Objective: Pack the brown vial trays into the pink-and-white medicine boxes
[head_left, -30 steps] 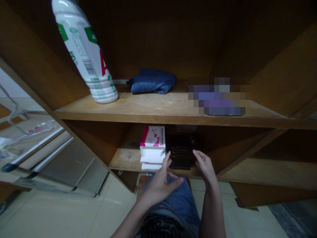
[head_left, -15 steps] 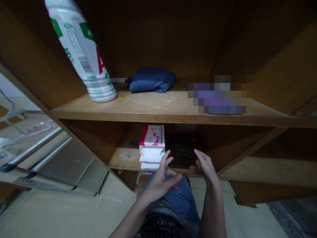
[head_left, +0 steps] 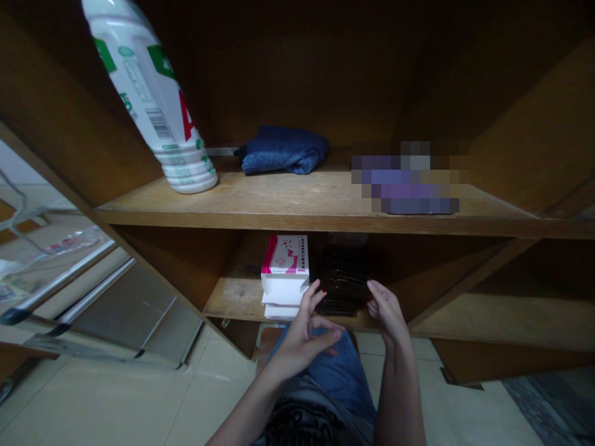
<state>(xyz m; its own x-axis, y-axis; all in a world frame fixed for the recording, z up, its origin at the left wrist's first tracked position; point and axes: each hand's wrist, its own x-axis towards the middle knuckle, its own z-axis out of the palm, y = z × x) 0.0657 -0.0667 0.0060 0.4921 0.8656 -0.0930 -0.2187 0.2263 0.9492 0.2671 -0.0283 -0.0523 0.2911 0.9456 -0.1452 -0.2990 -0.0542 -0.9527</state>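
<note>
A person is holding both hands open at the front edge of a wooden shelf unit, neither one grasping anything. The right hand (head_left: 388, 313) is curving its fingers (head_left: 374, 289) in front of a dark ribbed stack (head_left: 344, 279), and whether they are touching it cannot be told. The left hand (head_left: 302, 342) is hovering lower, its fingers (head_left: 312, 297) just beside the stack and near white packets (head_left: 284, 297) lying under a pink-and-white box (head_left: 284, 263). Only a narrow gap is separating box and stack, while shelf room is stretching right toward a diagonal wooden divider (head_left: 465, 279). The upper shelf's front edge (head_left: 325, 222) is running overhead, carrying a tilted white plastic bottle (head_left: 149, 93) and a folded blue towel (head_left: 283, 152).
</note>
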